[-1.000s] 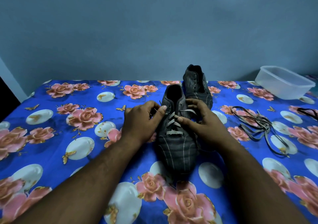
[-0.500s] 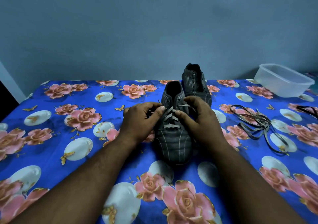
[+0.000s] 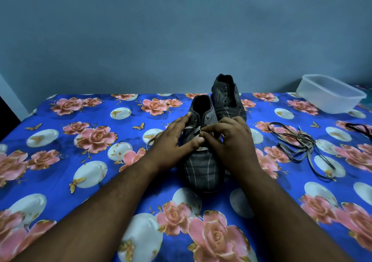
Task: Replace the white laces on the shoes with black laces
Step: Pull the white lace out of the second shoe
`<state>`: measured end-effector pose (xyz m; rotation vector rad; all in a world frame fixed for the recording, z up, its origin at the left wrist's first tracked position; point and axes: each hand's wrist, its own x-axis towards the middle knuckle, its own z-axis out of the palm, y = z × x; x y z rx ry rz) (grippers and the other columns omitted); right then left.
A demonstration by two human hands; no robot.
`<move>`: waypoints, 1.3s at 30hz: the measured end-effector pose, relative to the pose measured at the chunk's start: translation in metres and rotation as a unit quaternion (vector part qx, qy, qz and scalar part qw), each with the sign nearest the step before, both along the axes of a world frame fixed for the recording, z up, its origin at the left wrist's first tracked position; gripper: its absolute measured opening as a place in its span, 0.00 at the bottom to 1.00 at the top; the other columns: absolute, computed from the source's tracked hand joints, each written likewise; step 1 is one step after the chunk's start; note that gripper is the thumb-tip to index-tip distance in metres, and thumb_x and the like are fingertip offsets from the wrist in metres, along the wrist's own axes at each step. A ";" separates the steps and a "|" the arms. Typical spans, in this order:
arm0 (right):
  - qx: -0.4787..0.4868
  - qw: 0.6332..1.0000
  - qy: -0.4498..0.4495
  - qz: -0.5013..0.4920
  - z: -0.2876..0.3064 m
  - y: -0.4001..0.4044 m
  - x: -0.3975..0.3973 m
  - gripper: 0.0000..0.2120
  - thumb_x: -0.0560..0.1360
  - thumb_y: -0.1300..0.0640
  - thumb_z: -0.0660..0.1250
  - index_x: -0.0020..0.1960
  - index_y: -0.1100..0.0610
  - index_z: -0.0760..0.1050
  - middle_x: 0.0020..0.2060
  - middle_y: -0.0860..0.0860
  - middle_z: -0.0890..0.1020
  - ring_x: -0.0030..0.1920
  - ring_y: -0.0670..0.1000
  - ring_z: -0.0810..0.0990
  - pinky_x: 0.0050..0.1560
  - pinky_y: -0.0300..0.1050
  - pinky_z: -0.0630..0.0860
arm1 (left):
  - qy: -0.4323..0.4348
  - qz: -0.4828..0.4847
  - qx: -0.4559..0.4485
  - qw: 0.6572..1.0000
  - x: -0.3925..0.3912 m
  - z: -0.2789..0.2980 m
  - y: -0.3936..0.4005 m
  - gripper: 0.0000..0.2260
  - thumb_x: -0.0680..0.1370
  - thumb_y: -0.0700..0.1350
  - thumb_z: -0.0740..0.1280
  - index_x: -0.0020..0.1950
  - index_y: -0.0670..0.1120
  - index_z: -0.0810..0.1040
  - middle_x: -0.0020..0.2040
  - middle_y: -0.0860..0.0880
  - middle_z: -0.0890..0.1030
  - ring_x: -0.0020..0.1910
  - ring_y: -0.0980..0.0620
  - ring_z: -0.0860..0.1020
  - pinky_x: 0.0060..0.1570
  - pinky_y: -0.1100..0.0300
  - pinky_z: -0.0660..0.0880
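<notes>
At centre frame, one shoe (image 3: 203,161) lies on a cloth-covered table (image 3: 60,161), a second shoe (image 3: 226,96) just behind it to the upper right. Loose laces (image 3: 298,143) sprawl at right; a plastic container (image 3: 330,93) sits at the far upper right.

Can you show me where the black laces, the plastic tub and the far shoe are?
black laces (image 3: 298,143), head view, middle of the tangle
plastic tub (image 3: 330,104), head view, near wall
far shoe (image 3: 226,92), head view, laceless upper

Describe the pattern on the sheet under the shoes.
The sheet is bright blue with pink roses, white ovals and small gold butterflies, clearest in the head view.
</notes>
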<state>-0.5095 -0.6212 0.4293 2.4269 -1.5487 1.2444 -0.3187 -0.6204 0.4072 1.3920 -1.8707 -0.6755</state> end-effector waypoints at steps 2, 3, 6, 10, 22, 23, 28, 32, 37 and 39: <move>0.031 0.999 -0.022 0.009 -0.002 -0.002 0.000 0.02 0.74 0.52 0.75 0.46 0.49 0.85 0.37 0.40 0.75 0.46 0.53 0.75 0.52 0.54 0.72 | -0.012 0.003 -0.003 1.000 0.000 0.000 0.001 0.44 0.69 0.74 0.59 0.81 0.56 0.57 0.79 0.55 0.63 0.78 0.59 0.61 0.77 0.46 0.61; 0.049 0.998 -0.041 0.017 -0.002 -0.003 0.000 0.02 0.73 0.53 0.75 0.45 0.49 0.85 0.36 0.39 0.75 0.46 0.51 0.75 0.53 0.54 0.72 | -0.020 0.005 -0.005 1.000 0.000 0.001 0.001 0.44 0.69 0.74 0.59 0.81 0.57 0.57 0.79 0.55 0.64 0.78 0.59 0.61 0.76 0.46 0.60; 0.115 0.986 -0.100 0.063 -0.005 -0.005 0.000 0.02 0.74 0.55 0.74 0.42 0.51 0.82 0.35 0.40 0.78 0.43 0.46 0.77 0.53 0.55 0.74 | -0.061 0.019 -0.015 0.998 0.000 0.001 0.001 0.41 0.72 0.72 0.60 0.81 0.58 0.56 0.79 0.56 0.63 0.77 0.58 0.62 0.76 0.45 0.58; 0.212 0.951 -0.196 0.111 -0.006 -0.006 -0.001 0.03 0.71 0.53 0.67 0.39 0.48 0.77 0.39 0.45 0.79 0.47 0.56 0.78 0.54 0.60 0.75 | -0.088 0.026 -0.021 0.996 -0.001 0.002 0.001 0.38 0.73 0.70 0.58 0.81 0.60 0.56 0.80 0.56 0.63 0.78 0.57 0.60 0.76 0.47 0.56; 0.058 0.994 -0.076 0.045 -0.001 0.001 -0.004 0.04 0.74 0.50 0.75 0.46 0.51 0.85 0.40 0.46 0.84 0.45 0.50 0.80 0.49 0.54 0.76 | -0.101 0.039 -0.019 0.994 0.001 -0.001 0.001 0.37 0.74 0.70 0.57 0.81 0.61 0.54 0.78 0.55 0.65 0.77 0.56 0.61 0.73 0.52 0.54; 0.031 0.998 -0.043 0.031 0.000 0.002 -0.004 0.04 0.75 0.51 0.75 0.46 0.51 0.85 0.40 0.47 0.84 0.46 0.52 0.80 0.50 0.56 0.75 | -0.104 0.039 -0.019 0.994 0.001 -0.001 0.001 0.37 0.73 0.71 0.56 0.81 0.61 0.54 0.78 0.55 0.65 0.77 0.56 0.61 0.74 0.51 0.54; 0.063 0.995 -0.056 0.046 -0.002 0.002 0.000 0.03 0.75 0.53 0.73 0.44 0.51 0.84 0.38 0.46 0.82 0.43 0.50 0.79 0.47 0.51 0.75 | -0.118 0.038 -0.019 0.992 0.001 -0.001 0.000 0.41 0.69 0.75 0.51 0.81 0.62 0.53 0.78 0.55 0.66 0.77 0.56 0.61 0.73 0.50 0.55; 0.355 0.835 -0.384 0.172 0.000 0.002 0.003 0.05 0.74 0.57 0.67 0.40 0.53 0.78 0.37 0.55 0.80 0.38 0.54 0.74 0.40 0.48 0.71 | -0.119 0.036 -0.026 0.992 0.000 -0.002 -0.001 0.42 0.69 0.75 0.50 0.81 0.61 0.54 0.78 0.55 0.66 0.76 0.57 0.61 0.73 0.51 0.54; 0.383 0.802 -0.414 0.197 -0.002 0.002 -0.001 0.11 0.76 0.48 0.71 0.43 0.55 0.77 0.38 0.57 0.78 0.40 0.55 0.74 0.43 0.51 0.72 | -0.120 0.037 -0.027 0.992 0.000 -0.001 0.000 0.40 0.72 0.74 0.53 0.81 0.61 0.54 0.78 0.56 0.65 0.76 0.57 0.60 0.73 0.51 0.54; 0.312 0.860 -0.370 0.160 -0.003 0.004 0.002 0.16 0.75 0.46 0.74 0.42 0.58 0.75 0.36 0.52 0.80 0.37 0.49 0.77 0.38 0.45 0.75 | -0.118 0.039 -0.028 0.992 0.000 -0.001 0.001 0.39 0.73 0.73 0.54 0.81 0.61 0.54 0.78 0.55 0.65 0.77 0.57 0.60 0.73 0.52 0.53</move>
